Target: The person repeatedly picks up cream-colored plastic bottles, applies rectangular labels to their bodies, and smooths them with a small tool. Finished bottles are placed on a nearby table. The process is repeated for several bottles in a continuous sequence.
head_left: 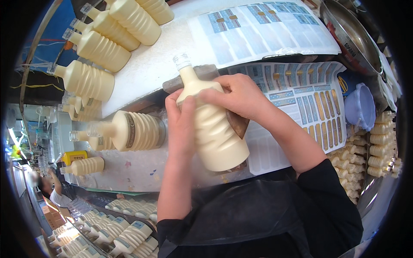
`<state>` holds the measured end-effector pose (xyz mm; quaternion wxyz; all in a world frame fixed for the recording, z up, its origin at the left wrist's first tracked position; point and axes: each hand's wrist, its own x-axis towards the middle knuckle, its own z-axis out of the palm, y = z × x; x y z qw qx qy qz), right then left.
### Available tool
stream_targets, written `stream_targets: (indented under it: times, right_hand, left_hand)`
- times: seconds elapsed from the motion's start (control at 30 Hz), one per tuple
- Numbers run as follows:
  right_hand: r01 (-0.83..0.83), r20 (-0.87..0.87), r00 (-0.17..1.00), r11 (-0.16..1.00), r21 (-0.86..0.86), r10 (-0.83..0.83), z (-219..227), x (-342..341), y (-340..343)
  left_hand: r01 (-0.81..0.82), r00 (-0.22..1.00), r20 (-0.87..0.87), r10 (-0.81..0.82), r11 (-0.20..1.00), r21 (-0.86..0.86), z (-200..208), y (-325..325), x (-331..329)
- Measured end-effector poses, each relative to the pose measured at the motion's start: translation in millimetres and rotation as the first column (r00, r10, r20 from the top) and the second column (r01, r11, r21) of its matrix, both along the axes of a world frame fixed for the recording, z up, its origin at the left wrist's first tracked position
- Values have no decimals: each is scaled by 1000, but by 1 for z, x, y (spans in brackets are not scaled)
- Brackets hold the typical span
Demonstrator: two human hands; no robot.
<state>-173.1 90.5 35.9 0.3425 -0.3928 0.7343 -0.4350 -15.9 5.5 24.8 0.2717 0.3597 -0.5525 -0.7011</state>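
Around its shoulder, the cream bottle (219,144) is grasped by left fingers (187,109) and right fingers (213,97); pressure should be kept even.

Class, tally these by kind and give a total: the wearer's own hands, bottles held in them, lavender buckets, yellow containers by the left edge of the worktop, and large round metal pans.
Hands: 2, left hand and right hand
Held cream bottle: 1
Lavender bucket: 1
Yellow container: 1
Large metal pan: 1
Total: 6
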Motion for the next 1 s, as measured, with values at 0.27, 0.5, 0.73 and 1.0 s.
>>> stream_targets:
  times: [0.27, 0.5, 0.73, 1.0]
  right_hand:
    - [-8, 254, 966, 991, -136, 42, -12, -7, 3]
    - [-104, -114, 986, 986, 129, 119, 19, -6, -8]
    - [-56, 68, 996, 997, -46, 59, 3, -6, -2]
    - [-16, 275, 960, 989, -147, 57, -19, -9, -1]
  left_hand:
    - [-22, 996, 79, 41, 973, -232, -1, -2, 0]
    - [14, 988, 152, 35, 952, -307, 8, 4, -6]
    - [37, 986, 162, 39, 896, -442, 1, 2, -4]
    - [15, 991, 124, 39, 914, -406, 2, 2, -3]
